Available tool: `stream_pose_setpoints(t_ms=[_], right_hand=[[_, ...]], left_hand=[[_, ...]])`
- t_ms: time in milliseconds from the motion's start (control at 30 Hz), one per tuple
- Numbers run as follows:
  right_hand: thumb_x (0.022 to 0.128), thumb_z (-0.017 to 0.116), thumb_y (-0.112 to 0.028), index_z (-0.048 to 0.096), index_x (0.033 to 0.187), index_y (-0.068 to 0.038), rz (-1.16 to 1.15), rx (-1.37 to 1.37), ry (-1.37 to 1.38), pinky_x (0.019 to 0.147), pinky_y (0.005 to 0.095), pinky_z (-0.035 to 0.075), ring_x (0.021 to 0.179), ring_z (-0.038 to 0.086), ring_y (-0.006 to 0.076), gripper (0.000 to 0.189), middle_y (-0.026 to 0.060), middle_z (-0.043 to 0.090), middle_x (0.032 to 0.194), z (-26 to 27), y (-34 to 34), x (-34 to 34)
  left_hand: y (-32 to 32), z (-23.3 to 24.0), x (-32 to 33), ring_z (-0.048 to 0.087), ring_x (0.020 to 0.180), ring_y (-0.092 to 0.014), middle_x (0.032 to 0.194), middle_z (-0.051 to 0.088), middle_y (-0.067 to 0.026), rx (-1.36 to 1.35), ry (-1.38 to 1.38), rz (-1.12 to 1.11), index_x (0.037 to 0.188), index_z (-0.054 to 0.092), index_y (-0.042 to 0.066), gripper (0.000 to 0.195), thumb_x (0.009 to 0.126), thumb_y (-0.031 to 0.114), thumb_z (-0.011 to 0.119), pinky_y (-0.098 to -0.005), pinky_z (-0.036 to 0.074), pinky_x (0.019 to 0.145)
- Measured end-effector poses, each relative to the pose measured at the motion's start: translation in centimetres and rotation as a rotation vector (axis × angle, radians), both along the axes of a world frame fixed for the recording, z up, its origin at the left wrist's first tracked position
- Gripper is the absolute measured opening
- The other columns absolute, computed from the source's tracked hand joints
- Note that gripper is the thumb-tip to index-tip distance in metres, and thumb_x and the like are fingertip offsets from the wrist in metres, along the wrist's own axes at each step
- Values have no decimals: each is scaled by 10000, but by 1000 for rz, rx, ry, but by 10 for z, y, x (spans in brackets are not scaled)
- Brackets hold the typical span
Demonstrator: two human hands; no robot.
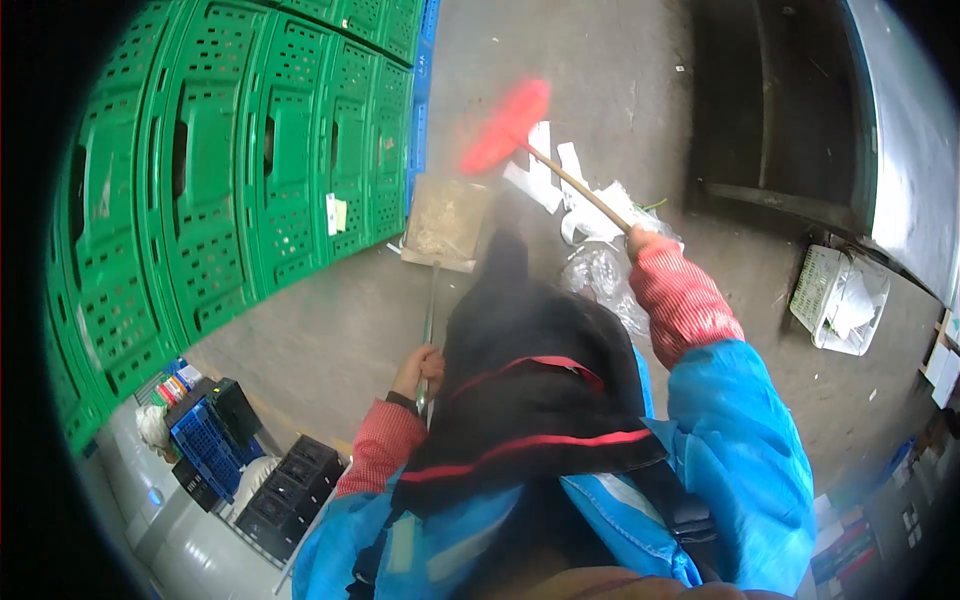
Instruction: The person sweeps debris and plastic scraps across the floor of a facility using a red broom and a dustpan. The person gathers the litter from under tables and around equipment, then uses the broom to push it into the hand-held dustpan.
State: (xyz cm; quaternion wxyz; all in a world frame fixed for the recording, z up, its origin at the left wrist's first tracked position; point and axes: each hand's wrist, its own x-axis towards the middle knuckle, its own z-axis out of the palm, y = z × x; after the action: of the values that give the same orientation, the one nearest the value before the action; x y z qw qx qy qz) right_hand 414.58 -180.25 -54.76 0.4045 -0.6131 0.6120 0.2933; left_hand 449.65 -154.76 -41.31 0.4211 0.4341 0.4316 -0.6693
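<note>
My right hand [646,241] grips the wooden handle of a broom [577,186]. The broom's red head [510,127] is blurred and tilted over the concrete floor, ahead of me. In my left hand [420,373] is the metal handle [430,307] of a long-handled dustpan. Its dirty, worn pan [444,217] lies on the floor beside the green crates. White scraps [538,176] are scattered below the broom head. Crumpled clear plastic [604,274] lies near my right forearm, partly hidden by my dark apron.
Stacked green plastic crates [292,135] rise on the left, with a blue pallet [421,112] along their edge. A metal-sided unit [911,142] stands at right. Near it sits a white basket [821,289] holding a plastic bag. Black crates [292,487] are at lower left.
</note>
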Motion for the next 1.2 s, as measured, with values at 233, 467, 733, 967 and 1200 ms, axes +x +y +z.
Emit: stream_pose_setpoints(t_ms=[233,467,733,967,1200], right_hand=[[846,344,-284,433,981,-33,-189,46,243,764,478,405,891,523,408,299,262,551,925,-7,223,-226],[789,499,-284,433,998,-27,-293,328,246,576,399,485,660,592,312,337,201,577,791,57,361,-266],[767,525,-230,460,963,-10,-630,74,96,564,398,481,649,588,338,301,208,580,772,44,399,-213],[838,448,-202,411,1116,-73,-1343,82,-153,295,266,308,348,366,106,309,16,412,537,148,411,-198],[802,463,-213,429,784,-78,-1394,139,-109,335,296,323,352,395,135,140,29,429,478,79,422,-278]], left_hand=[[88,-11,-31,295,361,-29,482,304,43,47,-193,-297,590,327,106,271,826,114,459,-142,281,319],[107,-41,-11,362,374,-23,529,396,37,169,-17,-609,652,391,83,188,817,101,478,-132,307,333],[63,-29,18,519,522,-115,637,540,-33,-216,-226,-1567,757,510,9,117,761,125,524,-247,429,462],[39,-14,-4,555,834,-350,825,585,-211,-529,-1199,-2480,946,560,-7,295,713,162,499,-399,427,766],[11,-26,-63,546,811,-362,797,571,-227,-743,-1147,-2711,841,558,-5,226,705,164,496,-424,428,732]])
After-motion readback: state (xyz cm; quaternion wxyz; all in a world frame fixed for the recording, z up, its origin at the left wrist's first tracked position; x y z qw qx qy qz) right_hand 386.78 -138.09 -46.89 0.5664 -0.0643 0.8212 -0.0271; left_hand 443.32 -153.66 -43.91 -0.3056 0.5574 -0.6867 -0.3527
